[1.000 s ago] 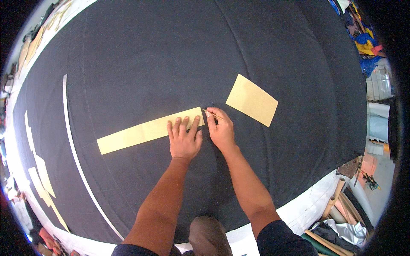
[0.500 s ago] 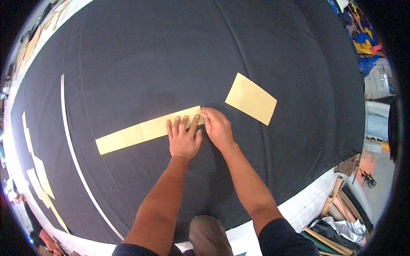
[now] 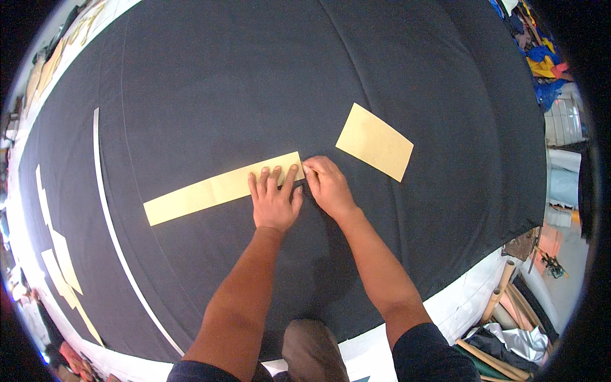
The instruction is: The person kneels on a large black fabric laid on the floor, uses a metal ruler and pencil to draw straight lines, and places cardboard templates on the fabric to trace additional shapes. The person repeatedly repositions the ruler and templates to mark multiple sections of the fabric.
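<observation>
A long pale-yellow paper strip (image 3: 210, 194) lies slanted on black cloth (image 3: 223, 83). My left hand (image 3: 275, 198) presses the strip's right part flat, fingers spread on the paper and thumb out beside its lower edge. Just off the strip's right end is my right hand (image 3: 328, 184), thumb and fingers pinched together close to the cloth. Whatever sits in that pinch, if anything, is too small to make out. Up and to the right lies a separate yellow paper piece (image 3: 375, 143), four-sided with slanted ends, touched by neither hand.
A long narrow white strip (image 3: 111, 216) curves along the cloth's left side. Beyond it lie several stepped yellow paper pieces (image 3: 63, 267). Faint lines cross the cloth. Past the white table edge (image 3: 474, 286) at lower right stand rolls (image 3: 503, 286); colourful fabrics (image 3: 544, 63) heap at upper right.
My right hand has shifted slightly right, uncovering the strip's right end edge. My left hand stays pressed on the strip. The view has moved a little.
</observation>
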Demonstrator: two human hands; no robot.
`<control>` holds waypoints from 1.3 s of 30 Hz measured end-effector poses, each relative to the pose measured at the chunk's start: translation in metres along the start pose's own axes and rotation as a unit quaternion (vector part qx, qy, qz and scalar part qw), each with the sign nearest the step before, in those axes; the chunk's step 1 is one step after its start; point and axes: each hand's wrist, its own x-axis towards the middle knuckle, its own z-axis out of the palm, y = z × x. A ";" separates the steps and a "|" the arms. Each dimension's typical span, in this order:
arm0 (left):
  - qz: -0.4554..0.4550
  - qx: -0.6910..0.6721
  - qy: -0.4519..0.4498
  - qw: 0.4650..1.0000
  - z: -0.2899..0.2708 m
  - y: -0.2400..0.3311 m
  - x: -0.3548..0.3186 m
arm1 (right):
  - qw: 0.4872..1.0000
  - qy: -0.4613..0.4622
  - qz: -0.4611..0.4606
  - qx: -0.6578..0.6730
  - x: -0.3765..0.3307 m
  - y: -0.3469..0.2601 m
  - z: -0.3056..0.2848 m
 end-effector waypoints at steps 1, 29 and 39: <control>0.003 0.001 0.003 1.000 0.000 0.000 0.001 | 0.999 0.042 0.015 0.022 -0.003 -0.002 -0.003; -0.546 -0.027 -0.240 0.802 -0.223 -0.410 -0.522 | 0.930 0.124 0.328 -0.106 -0.372 -0.046 -0.087; -0.385 0.023 -0.159 0.909 -0.215 -0.389 -0.519 | 0.926 0.160 0.328 -0.095 -0.390 -0.058 -0.080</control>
